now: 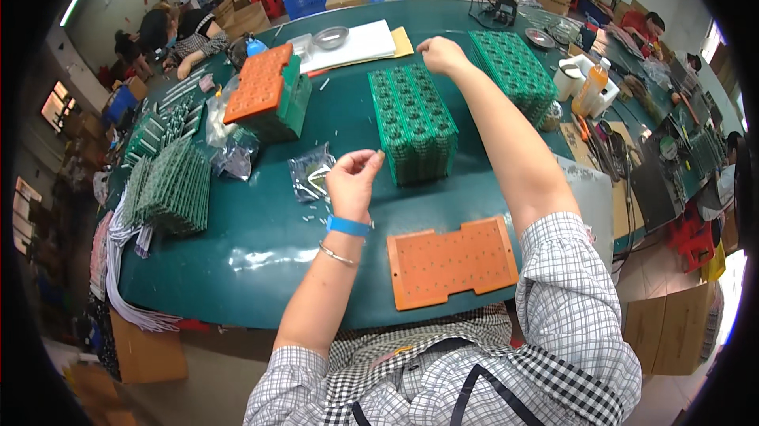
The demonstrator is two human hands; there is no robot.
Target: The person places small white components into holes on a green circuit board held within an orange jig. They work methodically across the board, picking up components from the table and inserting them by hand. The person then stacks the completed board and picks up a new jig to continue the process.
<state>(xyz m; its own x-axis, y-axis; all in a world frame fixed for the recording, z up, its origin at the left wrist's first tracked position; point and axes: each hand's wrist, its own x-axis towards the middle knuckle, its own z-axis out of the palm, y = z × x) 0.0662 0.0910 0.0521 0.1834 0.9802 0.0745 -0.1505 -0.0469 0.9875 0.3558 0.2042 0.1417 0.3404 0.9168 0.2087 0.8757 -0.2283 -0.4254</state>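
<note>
A tall stack of green circuit boards (411, 122) stands in the middle of the table. My left hand (353, 181) is closed in a pinch beside its near left corner; whether the fingertips grip a board edge I cannot make out. Past the far edge of the stack, my right hand (444, 56) has its fingers curled closed, and what they hold, if anything, is hidden. Close to me lies a flat orange plate (452, 262) with rows of small holes and notched edges.
A second green board stack (514, 70) stands at the right rear. On the left, an orange plate (261, 82) tops more boards, beside leaning green boards (170, 189) and white cables (118, 268). A small plastic bag (311, 175) and an orange bottle (590, 88) are also there.
</note>
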